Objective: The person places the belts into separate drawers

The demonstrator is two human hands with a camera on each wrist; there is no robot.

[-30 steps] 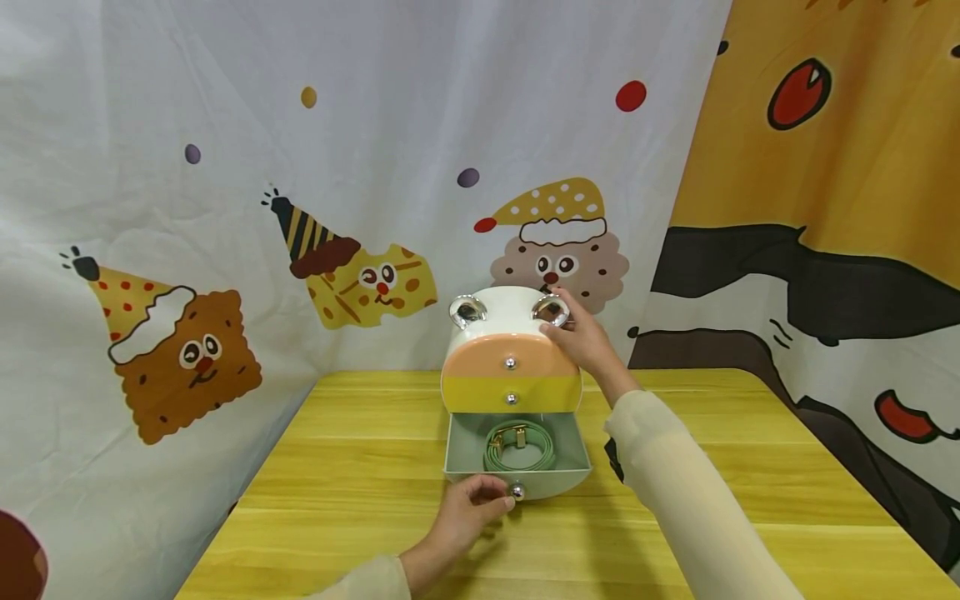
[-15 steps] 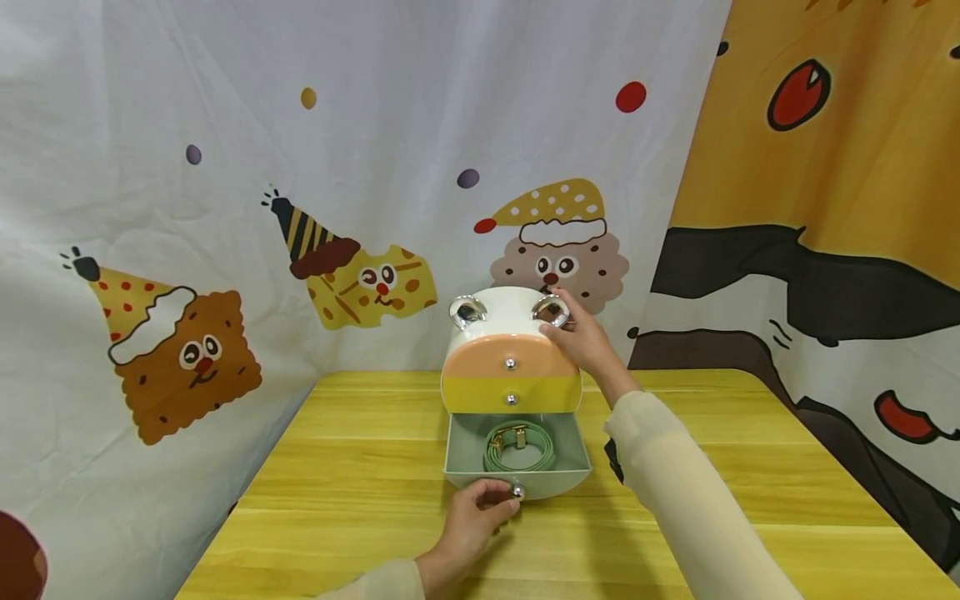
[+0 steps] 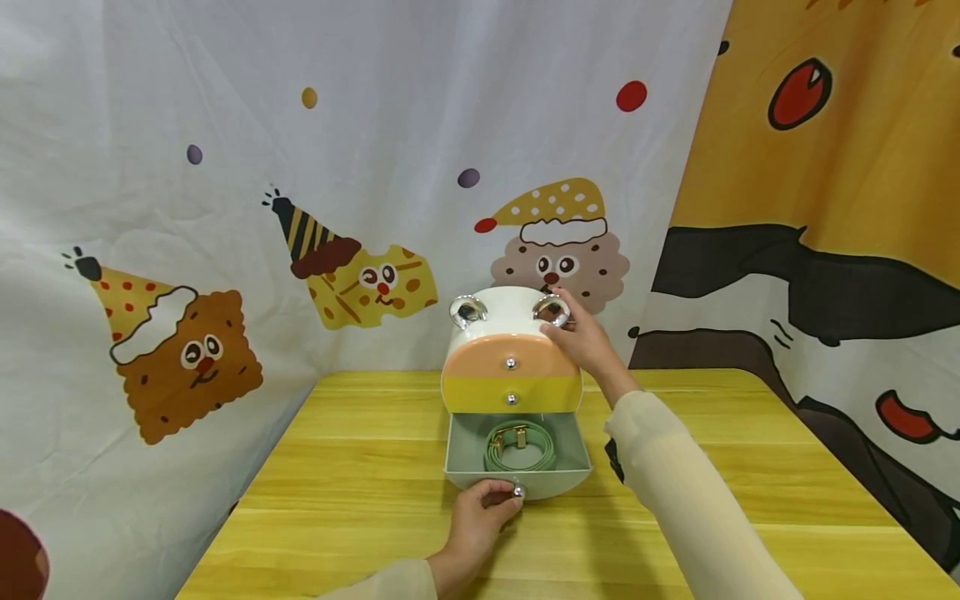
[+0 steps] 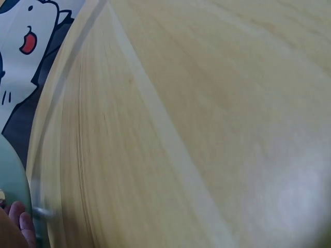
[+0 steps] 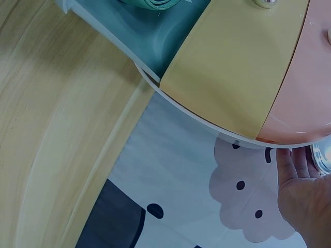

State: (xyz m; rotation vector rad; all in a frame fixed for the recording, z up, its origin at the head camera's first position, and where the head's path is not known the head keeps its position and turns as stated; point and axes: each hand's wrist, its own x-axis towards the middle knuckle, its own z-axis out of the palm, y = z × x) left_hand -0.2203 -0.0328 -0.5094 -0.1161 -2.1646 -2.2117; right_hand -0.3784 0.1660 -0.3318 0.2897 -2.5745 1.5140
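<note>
A small round-topped drawer box point(image 3: 512, 310) stands on the table, white on top with two silver ring-shaped ears. Its orange drawer point(image 3: 480, 358) and yellow drawer point(image 3: 476, 396) are closed. The pale green bottom drawer point(image 3: 461, 454) is pulled out, and a coiled green strap point(image 3: 551, 454) with gold-coloured metal fittings lies inside. My left hand point(image 3: 474, 529) pinches the silver knob point(image 3: 518, 492) of that drawer between thumb and finger. My right hand point(image 3: 590, 340) grips the box at its right silver ear point(image 3: 551, 311), also seen in the right wrist view.
The yellow wood-grain table point(image 3: 360, 467) extends around the box. Close behind it hangs a white cloth backdrop point(image 3: 390, 125) with cartoon prints. A small dark object point(image 3: 614, 460) shows partly beside the right sleeve.
My left hand has shifted slightly right, its thumb and finger coming onto the drawer knob. The right hand, box, drawer and strap look unmoved.
</note>
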